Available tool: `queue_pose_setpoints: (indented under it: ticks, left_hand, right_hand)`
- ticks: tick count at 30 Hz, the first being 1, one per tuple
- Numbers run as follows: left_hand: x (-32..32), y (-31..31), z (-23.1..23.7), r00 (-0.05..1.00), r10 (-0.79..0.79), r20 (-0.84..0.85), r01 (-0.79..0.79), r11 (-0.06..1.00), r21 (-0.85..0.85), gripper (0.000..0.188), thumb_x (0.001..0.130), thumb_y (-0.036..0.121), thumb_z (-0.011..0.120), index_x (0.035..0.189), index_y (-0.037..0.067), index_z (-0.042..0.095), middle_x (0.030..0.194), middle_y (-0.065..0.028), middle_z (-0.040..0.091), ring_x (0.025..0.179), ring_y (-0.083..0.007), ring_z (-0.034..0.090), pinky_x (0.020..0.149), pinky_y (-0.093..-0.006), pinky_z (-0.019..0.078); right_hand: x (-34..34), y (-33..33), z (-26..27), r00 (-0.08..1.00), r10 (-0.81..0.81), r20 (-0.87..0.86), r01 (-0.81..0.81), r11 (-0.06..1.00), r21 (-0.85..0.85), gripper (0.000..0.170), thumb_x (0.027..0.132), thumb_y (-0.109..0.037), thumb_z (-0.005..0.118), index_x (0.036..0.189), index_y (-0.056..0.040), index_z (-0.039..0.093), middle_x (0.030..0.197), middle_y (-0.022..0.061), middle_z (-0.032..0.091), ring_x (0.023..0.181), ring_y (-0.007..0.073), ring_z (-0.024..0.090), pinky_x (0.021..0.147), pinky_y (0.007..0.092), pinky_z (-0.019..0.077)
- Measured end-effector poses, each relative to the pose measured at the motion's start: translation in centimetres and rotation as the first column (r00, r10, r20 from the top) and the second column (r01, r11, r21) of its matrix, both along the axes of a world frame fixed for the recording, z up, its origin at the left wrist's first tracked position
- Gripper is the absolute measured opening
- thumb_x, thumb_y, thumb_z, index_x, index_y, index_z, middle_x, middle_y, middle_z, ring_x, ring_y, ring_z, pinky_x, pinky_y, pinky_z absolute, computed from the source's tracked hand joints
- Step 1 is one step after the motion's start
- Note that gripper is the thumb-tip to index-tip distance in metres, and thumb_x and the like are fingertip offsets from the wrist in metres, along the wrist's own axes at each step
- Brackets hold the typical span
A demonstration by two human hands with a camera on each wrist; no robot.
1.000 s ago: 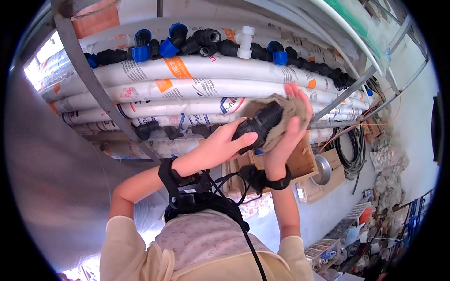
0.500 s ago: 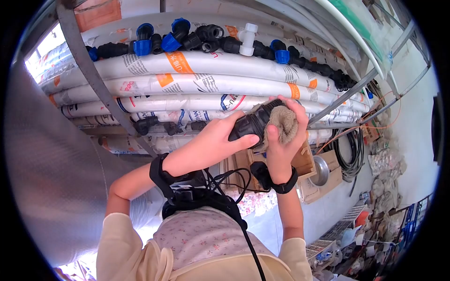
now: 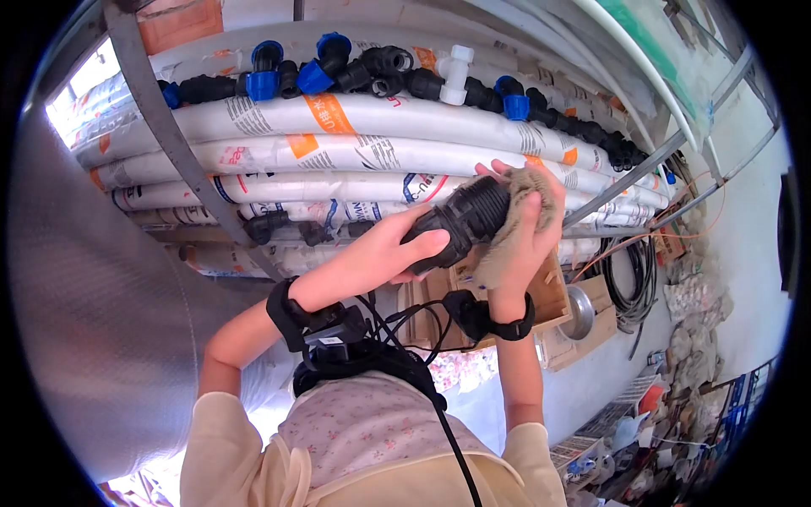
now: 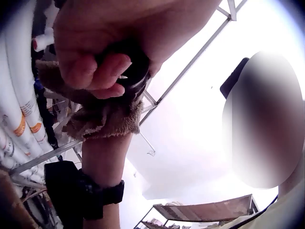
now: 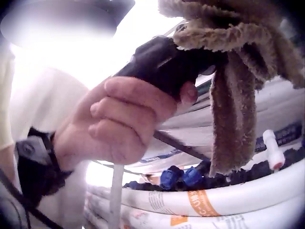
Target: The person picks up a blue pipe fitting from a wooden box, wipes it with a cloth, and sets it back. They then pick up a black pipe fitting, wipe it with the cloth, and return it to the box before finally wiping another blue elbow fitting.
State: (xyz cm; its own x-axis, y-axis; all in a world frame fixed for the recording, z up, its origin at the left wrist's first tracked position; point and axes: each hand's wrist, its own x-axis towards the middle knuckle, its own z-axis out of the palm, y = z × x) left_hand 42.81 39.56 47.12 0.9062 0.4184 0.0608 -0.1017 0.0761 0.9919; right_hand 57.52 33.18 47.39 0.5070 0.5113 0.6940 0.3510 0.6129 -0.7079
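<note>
In the head view my left hand grips a black plastic pipe fitting, thumb along its near side. Its ribbed, threaded end points up and to the right. My right hand holds a tan fuzzy cloth against that end, thumb in front and fingertips behind. The right wrist view shows the left fingers curled round the fitting, with the cloth hanging in folds from the far end. Seen from the left wrist, the cloth lies just below the curled fingers.
Long white pipes lie stacked on a metal rack behind the hands. Black and blue fittings and a white tee sit along them. A wooden box, a metal bowl and coiled black hose are lower right.
The cloth went from spread behind the fitting to bunched over its end, and now lies along its right side, baring more threads. The right hand turned with it; the left kept its grip.
</note>
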Motion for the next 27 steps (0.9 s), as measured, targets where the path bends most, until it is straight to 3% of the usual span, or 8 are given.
queue_pose_setpoints:
  ticks: [5, 8, 9, 10, 12, 15, 20, 27]
  left_hand:
    - [-0.7, 0.9, -0.7, 0.996, -0.088, 0.034, 0.086, 0.995, 0.040, 0.044, 0.084, 0.041, 0.049, 0.102, 0.002, 0.047, 0.062, 0.0020, 0.045, 0.047, -0.0028, 0.040, 0.040, -0.0170, 0.0320]
    - [-0.6, 1.2, -1.2, 0.996, 0.088, -0.030, -0.083, 0.986, 0.143, 0.044, 0.082, 0.038, 0.054, 0.102, 0.000, 0.048, 0.062, -0.0045, 0.052, 0.046, -0.0108, 0.049, 0.043, -0.0228, 0.0384]
    - [-0.5, 1.2, -1.4, 0.987, 0.160, -0.007, -0.150, 0.941, 0.305, 0.044, 0.080, 0.037, 0.056, 0.102, -0.001, 0.048, 0.062, -0.0079, 0.054, 0.048, -0.0155, 0.052, 0.045, -0.0257, 0.0402]
    - [-0.2, 1.3, -1.6, 0.974, 0.224, 0.025, -0.210, 0.864, 0.458, 0.045, 0.078, 0.035, 0.058, 0.103, -0.002, 0.048, 0.063, -0.0113, 0.055, 0.051, -0.0202, 0.055, 0.047, -0.0285, 0.0420]
    - [-0.1, 1.3, -1.5, 0.951, 0.305, 0.056, -0.274, 0.742, 0.612, 0.047, 0.075, 0.033, 0.061, 0.103, -0.003, 0.048, 0.065, -0.0169, 0.057, 0.056, -0.0281, 0.058, 0.052, -0.0333, 0.0441]
    - [-0.1, 1.3, -1.4, 0.932, 0.356, 0.073, -0.315, 0.691, 0.651, 0.048, 0.072, 0.031, 0.063, 0.104, -0.003, 0.048, 0.066, -0.0209, 0.057, 0.062, -0.0346, 0.058, 0.056, -0.0376, 0.0445]
    - [0.0, 0.9, -2.1, 0.926, 0.376, 0.036, -0.290, 0.648, 0.704, 0.044, 0.070, 0.021, 0.065, 0.103, -0.003, 0.047, 0.074, -0.0210, 0.056, 0.068, -0.0349, 0.057, 0.060, -0.0347, 0.0437]
    - [0.2, 0.9, -1.9, 0.915, 0.357, 0.189, -0.337, 0.416, 0.845, 0.052, 0.070, 0.031, 0.065, 0.104, -0.004, 0.046, 0.071, -0.0193, 0.057, 0.065, -0.0340, 0.057, 0.056, -0.0388, 0.0451]
  right_hand:
    - [1.2, 0.3, 1.3, 0.985, 0.089, -0.150, -0.081, 0.995, 0.055, 0.046, 0.089, -0.038, 0.037, 0.114, 0.0002, 0.036, 0.109, 0.0217, 0.050, 0.099, 0.0304, 0.053, 0.087, 0.0373, 0.0410]
    - [1.3, -0.8, 2.3, 0.976, -0.021, 0.215, 0.003, 0.996, 0.084, 0.039, 0.088, -0.030, 0.043, 0.110, 0.0020, 0.042, 0.112, 0.0206, 0.049, 0.105, 0.0284, 0.049, 0.090, 0.0379, 0.0375]
    - [0.7, -1.0, 2.9, 0.935, 0.000, 0.353, -0.020, 0.999, 0.051, 0.036, 0.084, -0.026, 0.050, 0.109, -0.0001, 0.046, 0.117, 0.0182, 0.048, 0.109, 0.0279, 0.046, 0.091, 0.0369, 0.0356]
    - [1.1, -1.1, 3.2, 0.728, -0.096, 0.679, 0.153, 0.988, -0.024, 0.036, 0.075, -0.017, 0.059, 0.107, -0.0035, 0.049, 0.117, 0.0190, 0.047, 0.107, 0.0324, 0.047, 0.091, 0.0385, 0.0354]
    - [-0.9, -0.9, 4.1, 0.440, -0.081, 0.895, 0.341, 0.937, -0.082, 0.042, 0.067, -0.010, 0.064, 0.106, -0.0066, 0.051, 0.115, 0.0194, 0.047, 0.100, 0.0353, 0.050, 0.086, 0.0386, 0.0397]
    - [-1.1, -0.6, 3.4, 0.691, 0.032, 0.722, 0.285, 0.906, -0.313, 0.043, 0.063, -0.006, 0.065, 0.104, -0.0071, 0.051, 0.110, 0.0186, 0.048, 0.093, 0.0357, 0.053, 0.078, 0.0379, 0.0441]
    - [-0.6, -0.1, 1.2, 0.696, -0.024, 0.718, 0.306, 0.914, -0.266, 0.043, 0.060, 0.001, 0.063, 0.101, -0.0063, 0.051, 0.098, 0.0154, 0.050, 0.082, 0.0347, 0.054, 0.069, 0.0380, 0.0455]
    - [-0.9, -0.6, -0.2, 0.686, -0.220, 0.694, 0.409, 0.905, -0.118, 0.036, 0.062, 0.006, 0.060, 0.097, -0.0021, 0.052, 0.092, 0.0140, 0.051, 0.078, 0.0325, 0.054, 0.071, 0.0349, 0.0440]
